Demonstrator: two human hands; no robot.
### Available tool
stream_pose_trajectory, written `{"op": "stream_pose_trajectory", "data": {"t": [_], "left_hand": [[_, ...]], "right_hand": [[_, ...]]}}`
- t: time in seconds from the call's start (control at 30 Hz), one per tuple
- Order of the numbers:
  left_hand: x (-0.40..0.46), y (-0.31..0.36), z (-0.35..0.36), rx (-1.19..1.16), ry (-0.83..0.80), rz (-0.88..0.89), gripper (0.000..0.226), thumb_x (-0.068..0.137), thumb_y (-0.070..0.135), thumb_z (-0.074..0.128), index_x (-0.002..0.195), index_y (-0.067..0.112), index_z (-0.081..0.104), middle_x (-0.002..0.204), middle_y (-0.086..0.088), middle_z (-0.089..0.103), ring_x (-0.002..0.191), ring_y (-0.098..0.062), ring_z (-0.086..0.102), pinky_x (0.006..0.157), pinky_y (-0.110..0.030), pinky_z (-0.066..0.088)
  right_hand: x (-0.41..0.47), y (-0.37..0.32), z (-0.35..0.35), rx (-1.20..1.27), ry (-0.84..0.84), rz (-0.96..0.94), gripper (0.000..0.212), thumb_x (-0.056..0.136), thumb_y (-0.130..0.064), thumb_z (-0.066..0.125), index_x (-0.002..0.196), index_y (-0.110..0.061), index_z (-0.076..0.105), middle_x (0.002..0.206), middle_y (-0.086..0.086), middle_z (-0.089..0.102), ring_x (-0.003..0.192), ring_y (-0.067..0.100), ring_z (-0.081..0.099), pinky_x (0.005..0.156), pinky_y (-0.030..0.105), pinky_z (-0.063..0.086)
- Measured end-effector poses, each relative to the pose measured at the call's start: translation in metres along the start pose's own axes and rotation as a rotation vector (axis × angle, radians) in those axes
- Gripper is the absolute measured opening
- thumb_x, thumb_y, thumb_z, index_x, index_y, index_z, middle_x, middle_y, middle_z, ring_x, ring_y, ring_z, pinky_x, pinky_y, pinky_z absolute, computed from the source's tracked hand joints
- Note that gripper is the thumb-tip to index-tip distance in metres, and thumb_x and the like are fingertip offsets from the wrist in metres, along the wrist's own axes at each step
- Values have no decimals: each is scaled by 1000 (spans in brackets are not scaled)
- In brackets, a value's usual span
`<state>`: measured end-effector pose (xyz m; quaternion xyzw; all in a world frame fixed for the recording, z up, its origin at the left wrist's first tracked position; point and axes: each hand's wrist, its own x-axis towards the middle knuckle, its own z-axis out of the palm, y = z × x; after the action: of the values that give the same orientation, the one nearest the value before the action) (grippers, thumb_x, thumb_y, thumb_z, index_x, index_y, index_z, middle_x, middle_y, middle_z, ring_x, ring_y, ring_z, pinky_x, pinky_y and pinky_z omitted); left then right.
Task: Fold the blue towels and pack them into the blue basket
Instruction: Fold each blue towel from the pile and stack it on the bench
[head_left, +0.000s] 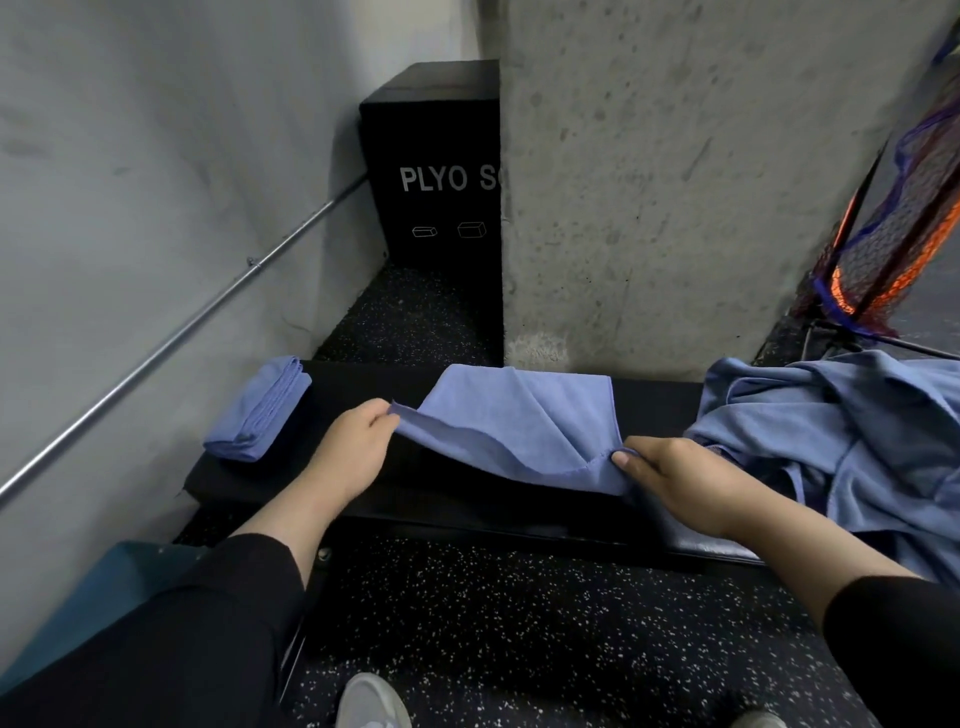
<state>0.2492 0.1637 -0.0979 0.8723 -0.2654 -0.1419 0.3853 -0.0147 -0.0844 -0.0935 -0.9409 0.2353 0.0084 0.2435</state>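
A blue towel (514, 421) lies partly folded across the middle of a black bench (363, 384). My left hand (348, 452) pinches its near left corner, lifted off the bench. My right hand (670, 478) pinches its near right corner at the bench's front edge. A stack of folded blue towels (260, 410) sits at the bench's left end. A heap of unfolded blue towels (841, 441) covers the right end. A teal-blue edge (104, 582) at the lower left, partly behind my left sleeve, may be the basket.
A concrete pillar (701, 182) rises right behind the bench. A black plyo box (436, 161) stands in the gap beyond it, beside a grey wall with a metal pipe (182, 332). An orange and blue net (893, 234) hangs at the right. My shoes show on the speckled floor (519, 623).
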Motion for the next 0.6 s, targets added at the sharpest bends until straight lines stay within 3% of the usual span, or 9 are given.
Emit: {"op": "stream_pose_trajectory", "data": {"t": [0.07,0.17,0.3,0.43,0.5,0.6], "left_hand": [[-2,-4,3,-59,-109,57,27,103,16,45,77,7,45,72,-2,42,68,-13,40,66,-34,32],[-4,-11,12,87,-265,77,23,104,21,44,88,8,53,78,-5,52,72,-14,46,70,-35,38],[-9,-7,16,149,-319,94,26,104,21,44,87,2,52,76,-2,50,71,-12,44,67,-33,35],[-18,-2,13,16,-505,-37,23,99,10,50,77,8,54,64,2,50,60,-9,48,62,-28,40],[-25,0,9,-39,-617,-132,25,98,7,51,73,11,53,56,4,48,49,-7,48,51,-23,42],[-29,4,3,-163,-612,-197,24,96,6,50,74,12,52,58,0,44,49,-11,44,45,-21,39]], "right_hand": [[2,8,2,10,-16,34,36,104,-44,41,77,-21,51,70,-7,59,72,11,56,72,33,43],[2,19,5,17,-29,78,36,104,-43,39,83,-19,55,76,-6,62,77,11,58,75,32,43],[-1,25,5,-14,-65,112,39,104,-46,38,91,-17,61,86,-2,67,86,17,61,85,38,46],[-9,23,3,-80,-200,149,42,103,-50,38,91,-18,62,92,1,67,91,18,61,89,37,45],[-15,20,1,-80,-255,165,43,103,-52,38,91,-18,62,89,0,69,88,15,64,83,32,46],[-20,10,-4,81,-236,172,43,104,-46,41,88,-10,59,64,2,67,59,12,65,60,25,42]]}}
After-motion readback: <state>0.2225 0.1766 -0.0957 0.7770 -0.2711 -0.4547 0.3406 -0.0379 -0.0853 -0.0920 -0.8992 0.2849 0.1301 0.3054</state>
